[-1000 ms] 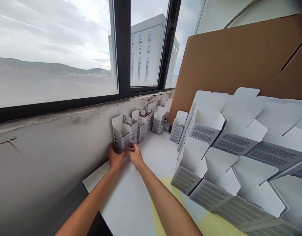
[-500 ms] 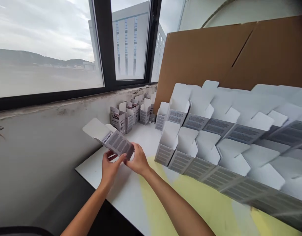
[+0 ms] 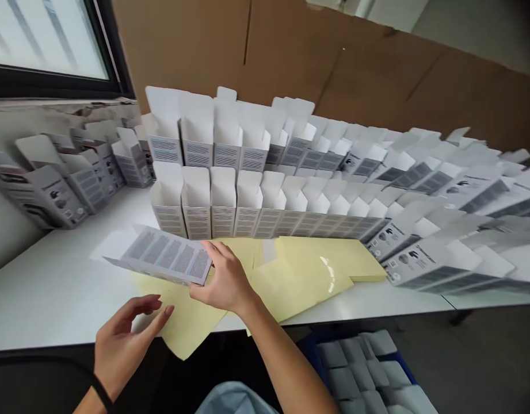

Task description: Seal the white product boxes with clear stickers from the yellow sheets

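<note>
A printed carton [image 3: 167, 253] with its top flaps open lies tilted on its side, its open end toward the left. My right hand [image 3: 225, 279] grips its closed bottom end, thumb below and fingers on top. Just below the carton, my left hand [image 3: 129, 333] is apart from it, thumb and fingers spread with nothing between them. Under both hands are yellow sheets [image 3: 191, 328] on the white table [image 3: 75, 287]. Right behind the held carton, a row of similar open-topped cartons [image 3: 224, 221] stands upright.
More open cartons [image 3: 68, 195] stand at the left by the wall. Several tilted cartons [image 3: 415, 259] fill the right side. A big brown cardboard sheet [image 3: 290, 63] rises behind the rows. Below the table edge, a blue crate [image 3: 310, 351] holds several folded grey-white pieces.
The view has swung right, bringing the long carton rows and the blue crate into sight. My left hand has let go of the carton, while my right hand keeps hold of it.
</note>
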Tool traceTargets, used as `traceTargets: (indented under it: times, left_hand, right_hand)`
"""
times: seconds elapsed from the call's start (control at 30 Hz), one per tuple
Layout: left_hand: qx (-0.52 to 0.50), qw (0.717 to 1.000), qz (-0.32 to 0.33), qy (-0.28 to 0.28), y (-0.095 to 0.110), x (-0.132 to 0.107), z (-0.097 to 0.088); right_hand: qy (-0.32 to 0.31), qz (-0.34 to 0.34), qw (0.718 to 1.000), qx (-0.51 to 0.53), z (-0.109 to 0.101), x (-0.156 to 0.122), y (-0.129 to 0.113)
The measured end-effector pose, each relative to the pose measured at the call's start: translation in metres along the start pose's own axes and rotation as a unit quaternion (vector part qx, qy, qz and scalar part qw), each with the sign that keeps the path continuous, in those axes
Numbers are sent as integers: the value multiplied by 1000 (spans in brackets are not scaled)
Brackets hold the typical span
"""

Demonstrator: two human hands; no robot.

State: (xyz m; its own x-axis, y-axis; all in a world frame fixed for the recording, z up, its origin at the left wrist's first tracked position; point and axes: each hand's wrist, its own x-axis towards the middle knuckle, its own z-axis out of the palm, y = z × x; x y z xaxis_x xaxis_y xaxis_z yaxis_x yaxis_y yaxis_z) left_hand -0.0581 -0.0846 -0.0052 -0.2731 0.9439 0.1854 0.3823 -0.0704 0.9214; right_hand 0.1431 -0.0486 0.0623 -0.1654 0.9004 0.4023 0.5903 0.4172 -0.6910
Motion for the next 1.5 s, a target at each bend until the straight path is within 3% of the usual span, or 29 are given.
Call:
traceTargets:
  times: [0.13, 0.23, 0.37, 0.47, 0.5, 0.57, 0.63, 0.73, 0.83, 0.93, 1.0, 1.1, 1.5]
  left_hand:
    - [1, 984, 154, -87, 1, -11, 14]
    - [-3, 961, 226, -161, 16, -10, 26]
    - [-21, 930, 293, -221, 41, -11, 52]
    - [-43, 889, 360, -278, 59, -20, 76]
    - [-52, 873, 383, -299, 65, -24, 84]
    - [-69, 844, 412, -337, 74, -32, 104]
    - [-68, 834, 411, -360, 82, -39, 127]
    - [-12, 859, 357, -366, 87, -41, 167]
    - [48, 886, 298, -352, 87, -35, 203]
    - [69, 892, 258, -365, 84, -27, 224]
    - [60, 892, 237, -381, 81, -24, 229]
    - [37, 894, 219, -389, 78, -23, 228]
    - [-64, 897, 172, -402, 71, -20, 224]
  right_hand:
    - [-28, 73, 996, -41, -27, -23, 26]
    - [-35, 112, 992, -51, -34, -30, 44]
    - [-19, 83, 996, -19, -37, -42, 58]
    - [98, 35, 994, 19, -44, -68, 62]
    - [169, 36, 984, 31, -47, -81, 64]
    - [344, 70, 935, 39, -53, -108, 68]
    - [448, 133, 884, 18, -60, -135, 75]
    - [490, 252, 834, 11, -73, -166, 90]
    - [439, 375, 813, 77, -88, -180, 99]
    - [340, 447, 792, 238, -100, -180, 102]
    - [305, 453, 766, 339, -103, -175, 102]
    - [319, 419, 750, 401, -101, -167, 103]
    - [345, 407, 773, 341, -90, -155, 113]
